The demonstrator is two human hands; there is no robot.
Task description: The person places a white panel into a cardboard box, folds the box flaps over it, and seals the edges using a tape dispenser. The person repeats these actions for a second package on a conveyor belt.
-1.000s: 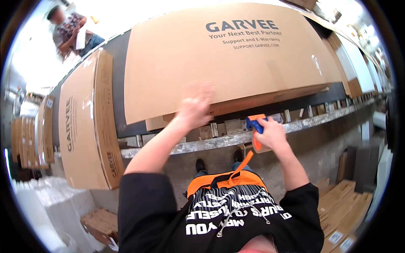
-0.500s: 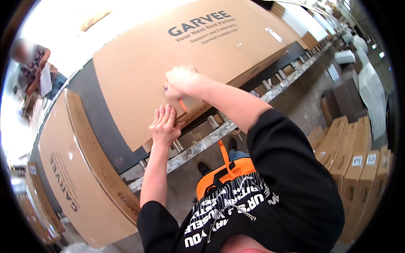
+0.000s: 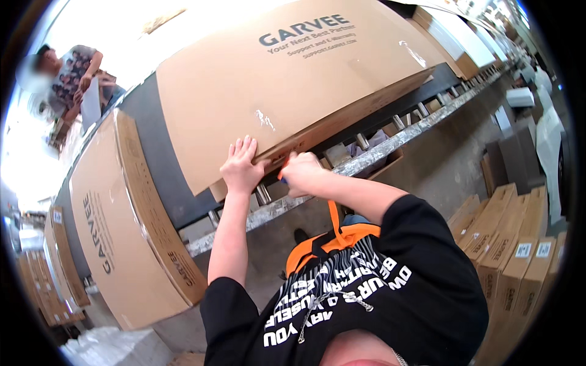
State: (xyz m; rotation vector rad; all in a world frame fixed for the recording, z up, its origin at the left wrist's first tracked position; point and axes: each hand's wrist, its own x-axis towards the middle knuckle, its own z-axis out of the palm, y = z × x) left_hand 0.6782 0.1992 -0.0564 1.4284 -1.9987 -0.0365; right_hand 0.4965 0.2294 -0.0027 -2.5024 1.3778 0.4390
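Note:
A large flat brown carton (image 3: 213, 91) with dark print lies on a roller conveyor in front of me. My left hand (image 3: 240, 169) rests on its near edge, fingers spread over the top face and thumb toward the side. To its right, my right hand (image 3: 305, 174) is closed around a small orange-and-blue hand tool (image 3: 282, 171) at the carton's near side. Most of that tool is hidden in the fist, so its kind cannot be made out. A shiny patch of clear tape (image 3: 265, 120) shows on the top face, just beyond my hands.
The conveyor's metal rail (image 3: 366, 160) runs between me and the carton. Another carton (image 3: 116, 232) stands at the left, touching the belt. Several cartons (image 3: 506, 232) are stacked at the right. A person (image 3: 76, 82) holding white paper stands at the far left.
My right hand has come down from above the carton's top to its near side, uncovering the clear tape. The left hand stays on the edge. The view has shifted slightly.

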